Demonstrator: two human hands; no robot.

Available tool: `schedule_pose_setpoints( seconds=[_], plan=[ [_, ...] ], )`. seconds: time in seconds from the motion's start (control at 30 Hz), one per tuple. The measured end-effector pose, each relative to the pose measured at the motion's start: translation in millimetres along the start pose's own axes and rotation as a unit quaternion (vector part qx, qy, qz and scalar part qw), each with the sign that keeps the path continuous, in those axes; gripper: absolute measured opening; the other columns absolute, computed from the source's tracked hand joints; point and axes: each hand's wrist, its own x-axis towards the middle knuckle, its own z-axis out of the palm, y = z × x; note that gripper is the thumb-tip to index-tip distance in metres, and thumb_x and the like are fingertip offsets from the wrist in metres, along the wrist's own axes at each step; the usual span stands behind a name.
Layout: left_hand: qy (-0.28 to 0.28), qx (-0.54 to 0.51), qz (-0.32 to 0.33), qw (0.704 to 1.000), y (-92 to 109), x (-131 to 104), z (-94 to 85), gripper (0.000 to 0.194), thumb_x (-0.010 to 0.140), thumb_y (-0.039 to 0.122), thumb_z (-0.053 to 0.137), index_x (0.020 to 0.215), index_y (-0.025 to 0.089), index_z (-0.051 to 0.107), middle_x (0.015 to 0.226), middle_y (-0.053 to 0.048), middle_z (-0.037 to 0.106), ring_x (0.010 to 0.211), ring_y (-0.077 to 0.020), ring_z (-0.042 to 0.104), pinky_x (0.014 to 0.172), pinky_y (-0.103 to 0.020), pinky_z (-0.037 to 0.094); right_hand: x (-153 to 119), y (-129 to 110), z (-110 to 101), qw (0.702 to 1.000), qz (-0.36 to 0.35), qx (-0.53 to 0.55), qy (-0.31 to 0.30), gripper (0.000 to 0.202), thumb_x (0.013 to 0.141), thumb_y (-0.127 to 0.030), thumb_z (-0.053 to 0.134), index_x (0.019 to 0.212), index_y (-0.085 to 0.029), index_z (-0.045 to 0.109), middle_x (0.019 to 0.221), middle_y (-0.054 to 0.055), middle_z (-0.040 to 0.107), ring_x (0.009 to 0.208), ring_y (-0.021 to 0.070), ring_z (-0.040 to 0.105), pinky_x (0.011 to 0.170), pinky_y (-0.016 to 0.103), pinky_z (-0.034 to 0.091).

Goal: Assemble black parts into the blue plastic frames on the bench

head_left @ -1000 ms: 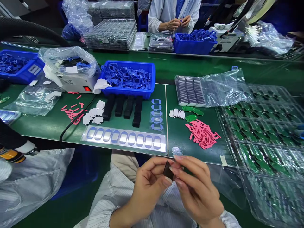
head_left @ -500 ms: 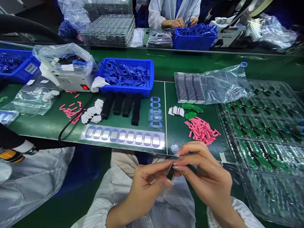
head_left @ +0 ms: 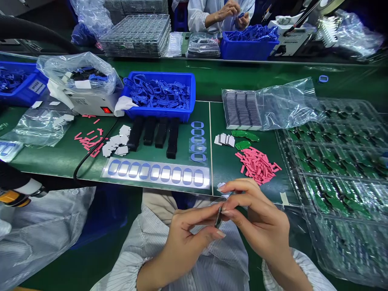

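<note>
A small dark, thin part (head_left: pixel 218 218) is pinched between the thumb and fingers of my left hand (head_left: pixel 188 238), in front of the table edge. My right hand (head_left: pixel 260 222) touches the same part at its upper end with thumb and index finger pressed together; its other fingers are curved above. Just beyond my right hand lies a pile of pink strips (head_left: pixel 259 165). Left of it a clear sheet (head_left: pixel 156 173) carries a row of blue-rimmed oval pieces. White pieces (head_left: pixel 224 140) and green boards (head_left: pixel 245 135) lie behind the pink pile.
Clear trays (head_left: pixel 342 161) of green boards cover the right side. Behind are a bag of stacked plates (head_left: pixel 242 110), a blue bin (head_left: pixel 160 97) of blue parts, black blocks (head_left: pixel 172 137) and a white device (head_left: pixel 91 101). A person's hands (head_left: pixel 230 12) work across the table.
My right hand has shifted slightly left, and the dark part stands a little more edge-on. Across the table, the other person's hands have risen. The view has moved slightly.
</note>
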Motion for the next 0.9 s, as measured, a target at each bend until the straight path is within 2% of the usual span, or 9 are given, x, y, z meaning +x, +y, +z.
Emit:
schedule_pose_setpoints(
  seconds=[0.17,0.2,0.33,0.4,0.5,0.57,0.67,0.8,0.9],
  plan=[
    [0.044,-0.115,-0.062,0.99,-9,6,2.4,0.028,0.067,0.035,0.075,0.092,0.024,0.073,0.091,-0.006,0.074,0.086,-0.0216,0.069,0.078,-0.028,0.055,-16,-2,1,0.988,-0.088,-0.116,0.058,0.012,0.08,-0.008,0.051,0.081,-0.02,0.054,0.086,0.004,0.055,0.084,0.018,0.052,0.075,0.033,0.041],
    [0.064,-0.139,-0.064,0.986,-11,8,1.3,0.028,0.066,0.036,0.076,0.091,0.024,0.073,0.089,-0.006,0.074,0.085,-0.0214,0.069,0.077,-0.028,0.055,-20,0,0,0.986,-0.081,-0.121,0.075,0.011,0.08,-0.009,0.05,0.08,-0.02,0.053,0.085,0.003,0.053,0.084,0.0177,0.051,0.075,0.032,0.04],
    [0.142,-0.167,-0.068,0.973,-19,13,-5.9,0.033,0.064,0.038,0.077,0.091,0.02,0.072,0.088,-0.008,0.074,0.079,-0.0212,0.07,0.072,-0.029,0.057,-30,30,-5,0.985,0.097,-0.1,0.103,0.007,0.086,-0.02,0.049,0.079,-0.02,0.051,0.092,0.005,0.054,0.089,0.0193,0.052,0.074,0.033,0.04],
    [0.156,-0.163,-0.086,0.97,-19,12,-7.3,0.037,0.062,0.04,0.078,0.091,0.018,0.072,0.088,-0.009,0.074,0.078,-0.0215,0.07,0.071,-0.029,0.057,-33,52,-3,0.973,0.124,-0.17,0.092,0.011,0.086,-0.027,0.051,0.079,-0.019,0.053,0.092,0.007,0.057,0.09,0.0214,0.053,0.076,0.036,0.04],
    [0.159,-0.167,-0.107,0.967,-17,10,-7.9,0.039,0.06,0.042,0.078,0.09,0.017,0.072,0.086,-0.01,0.074,0.077,-0.0201,0.07,0.068,-0.026,0.056,-37,75,5,0.938,0.073,-0.326,0.088,0.011,0.085,-0.028,0.056,0.085,-0.018,0.058,0.096,0.009,0.061,0.094,0.0243,0.054,0.078,0.039,0.039],
    [0.149,-0.168,-0.111,0.968,-16,9,-10.5,0.037,0.061,0.041,0.078,0.09,0.018,0.072,0.086,-0.009,0.074,0.077,-0.0189,0.07,0.068,-0.024,0.056,-41,80,8,0.93,0.007,-0.363,0.054,0.014,0.085,-0.021,0.056,0.099,-0.018,0.059,0.104,0.008,0.064,0.1,0.0241,0.055,0.081,0.039,0.039],
    [0.126,-0.155,-0.115,0.973,-17,9,-17.9,0.035,0.065,0.04,0.076,0.092,0.018,0.071,0.088,-0.009,0.074,0.079,-0.0188,0.07,0.07,-0.025,0.056,-44,74,5,0.931,-0.077,-0.354,-0.032,0.03,0.086,-0.012,0.054,0.115,-0.02,0.055,0.111,0.006,0.065,0.108,0.0233,0.056,0.088,0.041,0.039],
    [0.109,-0.149,-0.116,0.976,-20,9,-22.3,0.036,0.063,0.036,0.078,0.092,0.017,0.071,0.089,-0.01,0.074,0.081,-0.0222,0.07,0.077,-0.034,0.056,-36,49,-1,0.955,-0.084,-0.281,-0.035,0.041,0.084,-0.013,0.056,0.124,-0.02,0.05,0.114,0.009,0.064,0.112,0.0246,0.054,0.088,0.044,0.043],
    [0.062,-0.104,-0.121,0.985,-19,5,-17.6,0.034,0.059,0.032,0.081,0.088,0.017,0.072,0.085,-0.008,0.074,0.081,-0.0226,0.069,0.079,-0.035,0.056,-25,26,2,0.962,-0.135,-0.22,-0.085,0.052,0.083,-0.019,0.059,0.132,-0.014,0.042,0.123,0.014,0.057,0.117,0.0246,0.05,0.091,0.044,0.044]
  ],
)
